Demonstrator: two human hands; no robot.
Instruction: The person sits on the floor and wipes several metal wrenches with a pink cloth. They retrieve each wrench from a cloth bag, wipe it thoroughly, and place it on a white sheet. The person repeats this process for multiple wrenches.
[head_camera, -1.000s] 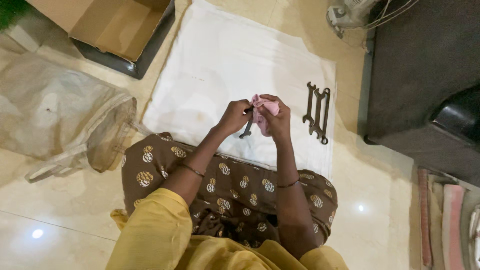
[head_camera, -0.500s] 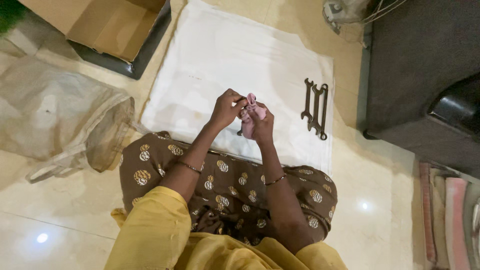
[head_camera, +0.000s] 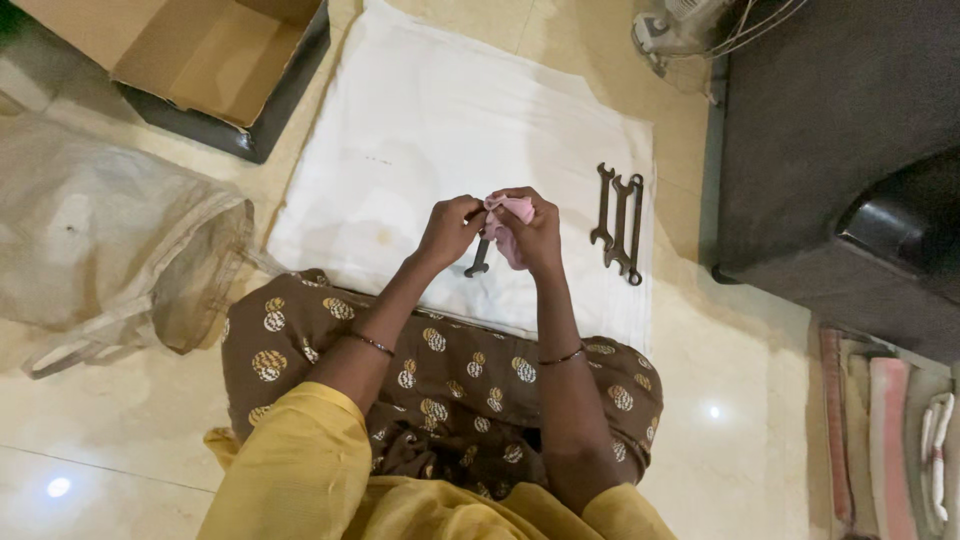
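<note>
I sit on the floor with both hands raised over a white cloth (head_camera: 420, 130) spread in front of my knees. My left hand (head_camera: 450, 228) grips the upper part of a dark metal wrench (head_camera: 478, 262) whose open end hangs down below my fingers. My right hand (head_camera: 535, 232) presses a pink rag (head_camera: 512, 215) around the same wrench, touching my left hand. Three more dark wrenches (head_camera: 618, 222) lie side by side on the cloth just right of my right hand.
An open cardboard box (head_camera: 190, 50) on a dark tray sits at the upper left. A large translucent sack (head_camera: 100, 240) lies at the left. A dark cabinet (head_camera: 840, 130) stands at the right, with a fan base (head_camera: 680, 25) behind it and rolled mats (head_camera: 885, 440) at the lower right.
My hands have drifted slightly left and nearer to me with the wrench and rag. The pink rag has shifted along the wrench. The three wrenches on the cloth lie unmoved.
</note>
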